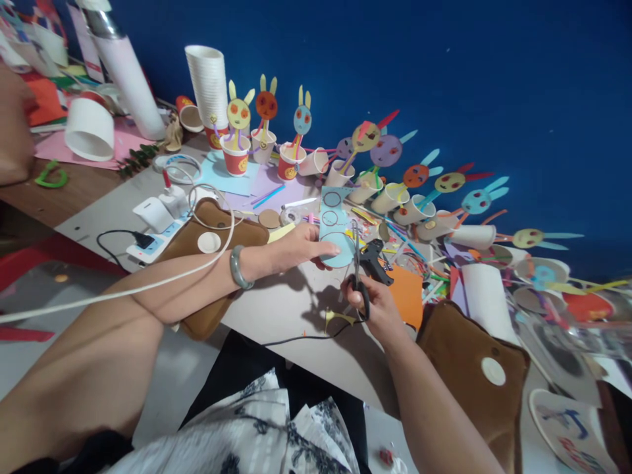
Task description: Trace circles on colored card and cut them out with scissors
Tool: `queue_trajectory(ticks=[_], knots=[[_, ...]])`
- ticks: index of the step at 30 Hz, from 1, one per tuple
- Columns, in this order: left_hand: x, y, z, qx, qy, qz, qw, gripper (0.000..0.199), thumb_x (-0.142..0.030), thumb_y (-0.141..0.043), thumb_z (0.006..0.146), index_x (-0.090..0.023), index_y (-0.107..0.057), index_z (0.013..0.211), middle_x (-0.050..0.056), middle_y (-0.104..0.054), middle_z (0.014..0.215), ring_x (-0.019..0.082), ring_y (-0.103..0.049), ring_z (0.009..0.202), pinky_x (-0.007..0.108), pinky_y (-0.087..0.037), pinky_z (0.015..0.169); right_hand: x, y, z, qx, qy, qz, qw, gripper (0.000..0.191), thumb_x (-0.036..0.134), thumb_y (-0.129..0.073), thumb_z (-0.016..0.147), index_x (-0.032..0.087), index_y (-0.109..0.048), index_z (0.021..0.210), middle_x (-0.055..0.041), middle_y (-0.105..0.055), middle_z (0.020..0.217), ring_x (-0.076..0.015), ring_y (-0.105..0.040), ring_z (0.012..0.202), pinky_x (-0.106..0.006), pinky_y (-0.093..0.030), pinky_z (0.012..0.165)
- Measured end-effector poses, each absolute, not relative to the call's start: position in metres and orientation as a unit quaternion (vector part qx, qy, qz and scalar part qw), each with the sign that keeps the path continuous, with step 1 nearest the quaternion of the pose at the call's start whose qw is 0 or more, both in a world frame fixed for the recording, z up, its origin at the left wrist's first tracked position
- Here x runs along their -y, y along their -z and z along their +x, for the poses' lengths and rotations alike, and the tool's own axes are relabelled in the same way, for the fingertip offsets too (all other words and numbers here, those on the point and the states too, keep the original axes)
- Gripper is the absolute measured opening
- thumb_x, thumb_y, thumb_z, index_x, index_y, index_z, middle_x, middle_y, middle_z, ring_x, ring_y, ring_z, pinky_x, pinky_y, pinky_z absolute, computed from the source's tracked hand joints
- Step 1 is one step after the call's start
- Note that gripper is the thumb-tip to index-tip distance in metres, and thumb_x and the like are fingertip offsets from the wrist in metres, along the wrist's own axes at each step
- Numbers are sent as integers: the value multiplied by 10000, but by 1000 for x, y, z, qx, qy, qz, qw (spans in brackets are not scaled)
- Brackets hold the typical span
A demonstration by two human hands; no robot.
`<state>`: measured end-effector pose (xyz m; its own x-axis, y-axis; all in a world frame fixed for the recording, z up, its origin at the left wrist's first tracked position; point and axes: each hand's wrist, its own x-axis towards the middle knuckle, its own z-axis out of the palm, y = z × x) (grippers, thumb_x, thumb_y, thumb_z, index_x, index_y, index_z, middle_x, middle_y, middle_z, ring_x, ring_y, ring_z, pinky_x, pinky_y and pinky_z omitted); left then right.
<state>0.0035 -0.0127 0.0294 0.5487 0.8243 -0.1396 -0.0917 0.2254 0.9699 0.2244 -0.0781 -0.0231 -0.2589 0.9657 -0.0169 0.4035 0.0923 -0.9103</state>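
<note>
Light blue paper, one piece: a strip with small drawn circles above a larger rounded lower part, held up over the grey tabletop. Left hand: closed on the paper's left side, thumb across its face; green bangle at the wrist. Scissors, black-handled, one pair: points upward, blades at the paper's right edge; contact not clear. Right hand: closed around the scissors' handles.

Beside the scissors: black glue gun, lying on the table. Beneath and right of it: orange paper. Below the hands: yellow offcut and a black cord. Behind the hands: mixed paper scraps and sticks.

Farther back, along the blue wall: a row of paper cups bearing rabbit-faced figures, several cups tipped over; one tall stack of white cups. To the left: white power strip with plugs, brown cushion partly under the left forearm, white bottle. To the right: second brown cushion. Far left edge: another person's arm, blurred.
</note>
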Motion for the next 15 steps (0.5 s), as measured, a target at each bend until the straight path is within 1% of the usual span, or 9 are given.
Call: queue_trajectory(ticks=[7,15], knots=[[15,-37,2,-348,-328,528,702,276,-80,-603,832,-134,-591,561,-37,-519,482,56,-487,477,169,-431,495,78,24,225,665,-439,-511,323,570,756,-683,761,207,-560,670,4,-540,646,-153,-463,608,-297,-370,588],[15,-38,3,-346,-327,535,698,324,-89,-605,819,-155,-524,511,-47,-453,465,61,-447,486,181,-417,502,77,16,223,662,-443,-512,322,556,732,-698,757,206,-556,644,14,-509,612,-143,-428,584,-296,-366,577]])
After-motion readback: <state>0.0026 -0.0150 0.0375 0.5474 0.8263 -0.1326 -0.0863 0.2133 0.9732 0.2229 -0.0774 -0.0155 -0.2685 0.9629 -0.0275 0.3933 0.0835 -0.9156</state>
